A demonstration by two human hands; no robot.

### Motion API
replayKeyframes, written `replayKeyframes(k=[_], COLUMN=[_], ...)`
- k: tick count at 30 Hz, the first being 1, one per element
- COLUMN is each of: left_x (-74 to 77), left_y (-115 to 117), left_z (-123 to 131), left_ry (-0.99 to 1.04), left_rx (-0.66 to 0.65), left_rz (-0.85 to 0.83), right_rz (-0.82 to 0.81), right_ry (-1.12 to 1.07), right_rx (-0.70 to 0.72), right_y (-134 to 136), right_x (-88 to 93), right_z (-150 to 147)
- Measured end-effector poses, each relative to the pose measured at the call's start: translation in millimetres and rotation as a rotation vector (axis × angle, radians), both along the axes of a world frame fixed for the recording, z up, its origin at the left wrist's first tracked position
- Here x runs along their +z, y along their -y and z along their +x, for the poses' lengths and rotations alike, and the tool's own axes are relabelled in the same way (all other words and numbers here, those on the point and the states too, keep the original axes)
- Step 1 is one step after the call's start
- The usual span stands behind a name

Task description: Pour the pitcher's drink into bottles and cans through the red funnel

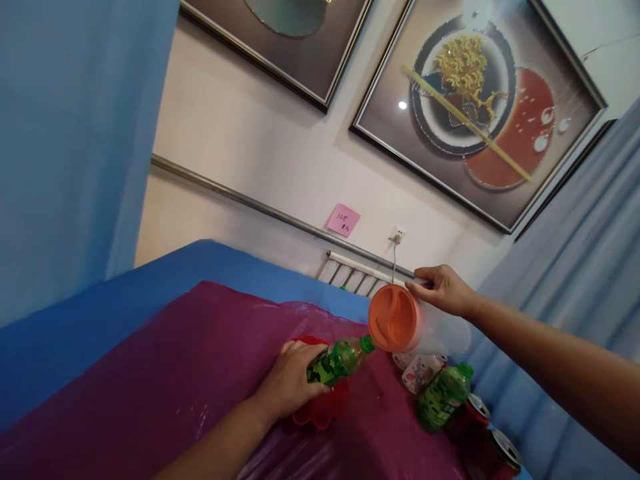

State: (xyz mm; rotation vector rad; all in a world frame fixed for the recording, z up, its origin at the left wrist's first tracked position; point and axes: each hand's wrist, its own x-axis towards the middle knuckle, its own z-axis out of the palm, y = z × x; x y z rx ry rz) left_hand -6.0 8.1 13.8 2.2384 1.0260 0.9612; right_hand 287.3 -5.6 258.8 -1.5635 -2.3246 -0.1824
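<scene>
My left hand (290, 381) is wrapped round a green bottle (336, 360), held tilted over a red flower-shaped dish (325, 412) on the magenta plastic sheet (165, 380). My right hand (443, 289) grips the handle of a clear plastic jug with an orange lid (395, 319). The jug is tipped so its lid faces the bottle's green cap, and the two nearly touch.
A second green bottle (443, 395), a small white printed bottle (419, 372) and two red drink cans (493, 445) stand at the right of the sheet. Blue curtains (75, 133) hang left and right. Framed pictures (475, 100), a pink note (343, 221) and a wall rail are behind.
</scene>
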Motion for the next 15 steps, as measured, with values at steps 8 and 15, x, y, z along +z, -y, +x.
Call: replayKeyframes(k=[8, 15], left_x=[2.2, 2.9], left_y=[1.0, 2.6], left_z=[-0.6, -1.2], left_ry=[-0.006, -0.004], left_rx=[0.006, 0.002], left_rz=[-0.002, -0.001], right_rz=[0.006, 0.007], right_ry=[-0.01, -0.025], right_rx=[0.005, -0.002], right_y=[3.4, 3.0], right_x=[6.1, 4.9], right_z=[-6.8, -8.5])
